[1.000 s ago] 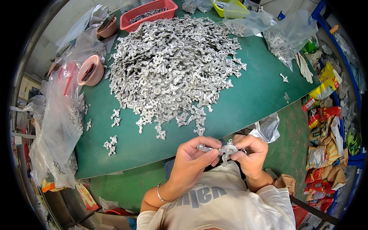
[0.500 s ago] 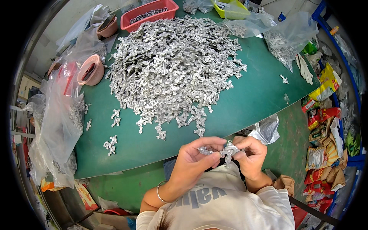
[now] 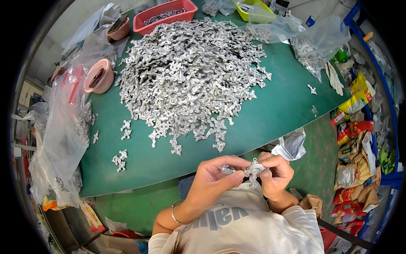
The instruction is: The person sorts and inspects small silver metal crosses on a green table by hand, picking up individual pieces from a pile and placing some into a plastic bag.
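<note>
Just off the table's near edge, my left hand (image 3: 213,175) and my right hand (image 3: 277,175) meet at a small silvery cross-shaped metal casting (image 3: 253,169) with a round middle and a ring at its top. Left thumb and forefinger pinch one side of it; the right thumb and forefinger pinch the other. Another silvery metal piece (image 3: 227,169) lies within the curled left fingers, partly hidden. Beyond my hands a large heap of similar metal castings (image 3: 190,76) covers the middle of the green table (image 3: 266,114).
Several loose castings (image 3: 120,160) lie left of the heap. Along the back stand a red basket (image 3: 139,23) and a yellow-green bin (image 3: 242,12). A pink bowl (image 3: 109,80) and plastic bags (image 3: 59,139) line the left. Gloves (image 3: 334,78) and a filled bag (image 3: 313,53) lie right.
The casting between my hands has turned slightly, so more of its front and lower arm shows. Both hands stay in nearly the same place, and the whole view has shifted a little.
</note>
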A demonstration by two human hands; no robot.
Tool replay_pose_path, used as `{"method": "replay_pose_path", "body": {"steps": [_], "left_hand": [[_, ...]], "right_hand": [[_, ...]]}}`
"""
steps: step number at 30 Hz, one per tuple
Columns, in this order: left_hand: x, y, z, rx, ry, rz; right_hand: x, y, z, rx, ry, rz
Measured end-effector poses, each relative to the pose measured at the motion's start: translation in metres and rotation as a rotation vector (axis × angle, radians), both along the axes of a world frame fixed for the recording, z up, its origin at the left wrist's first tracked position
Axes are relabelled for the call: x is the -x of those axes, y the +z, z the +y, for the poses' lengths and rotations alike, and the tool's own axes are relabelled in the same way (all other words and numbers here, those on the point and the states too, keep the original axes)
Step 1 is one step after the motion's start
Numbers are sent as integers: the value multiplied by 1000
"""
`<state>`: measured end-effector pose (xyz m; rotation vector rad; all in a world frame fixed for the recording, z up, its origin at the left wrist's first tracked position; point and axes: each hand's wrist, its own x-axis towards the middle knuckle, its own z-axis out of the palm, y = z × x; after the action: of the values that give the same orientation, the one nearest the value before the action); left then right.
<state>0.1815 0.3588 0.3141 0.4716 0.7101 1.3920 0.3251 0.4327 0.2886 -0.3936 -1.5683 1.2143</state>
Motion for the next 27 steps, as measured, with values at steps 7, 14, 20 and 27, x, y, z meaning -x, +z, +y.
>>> {"method": "replay_pose_path", "body": {"steps": [7, 14, 20, 27], "left_hand": [[4, -8, -2, 16, -49, -26], [4, 6, 7, 60, -11, -191], [8, 13, 6, 27, -63, -110], [10, 12, 7, -21, -125, -83]], "right_hand": [[-1, 0, -3, 59, -6, -41], [4, 6, 3, 513, -84, -7], [-2, 4, 5, 574, -66, 10], [-5, 6, 4, 511, -148, 106]]}}
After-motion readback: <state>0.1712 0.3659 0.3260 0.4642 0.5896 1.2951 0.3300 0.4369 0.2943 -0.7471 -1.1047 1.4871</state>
